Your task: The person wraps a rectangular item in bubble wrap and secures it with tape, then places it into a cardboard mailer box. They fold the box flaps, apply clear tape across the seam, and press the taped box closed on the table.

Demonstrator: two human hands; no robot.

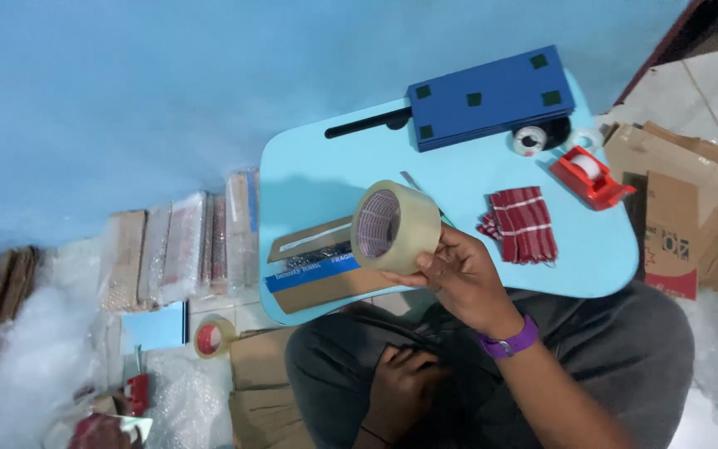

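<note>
Tape roll (395, 226) held up in the right hand (459, 278), over the little blue table (600, 249).
It looks light, hard and smooth, so a grip around the rim or through the hole seems best. Left hand (400, 387) rests curled on the lap, holding nothing that shows.

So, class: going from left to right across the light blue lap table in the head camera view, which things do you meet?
Flat cardboard parcel → roll of clear packing tape held up in the right hand → folded red checked cloth → red tape dispenser. The blue box at the back spans too much to place.
</note>
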